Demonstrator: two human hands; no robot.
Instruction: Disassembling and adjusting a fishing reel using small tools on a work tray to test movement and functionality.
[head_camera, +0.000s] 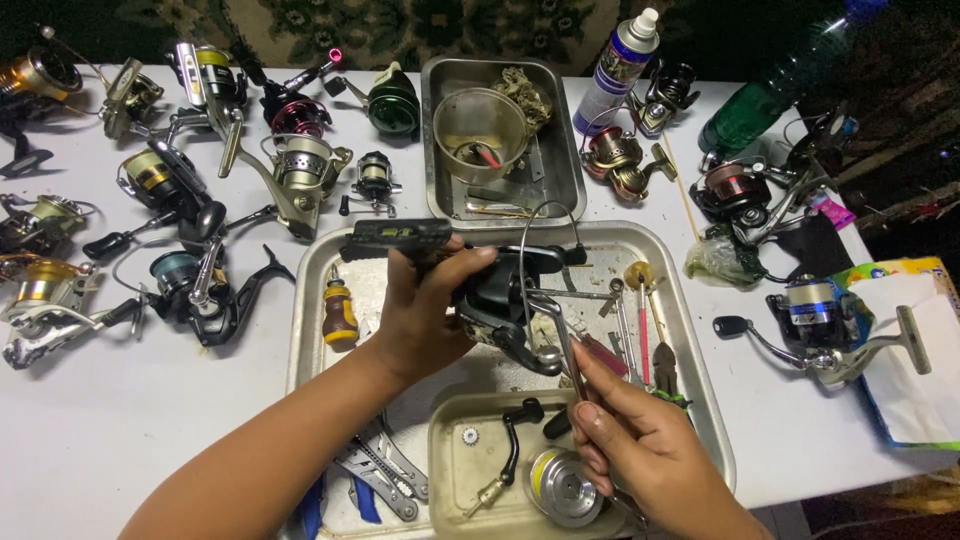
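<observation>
Hands worked on a black fishing reel (497, 290) held above a large metal tray (700, 400) on the white counter (120, 440).

The left hand (425, 310) was wrapped around the reel body, fingers curled shut on it, with the thin wire bail arching up over the top. The right hand (625, 435) pinched a slim metal tool (568, 350) between thumb and fingertips, its tip touching the underside of the reel. Below the hands sat a smaller tray (450, 470) holding a crank handle (505, 455), a spool (562, 488) and a small gear. A short screwdriver (339, 312) lay at the large tray's left side, pliers (665, 362) to its right. Many other reels (180, 190) were spread across the counter, with a spray can (622, 65) and a green bottle (770, 95) near the far edge.
</observation>
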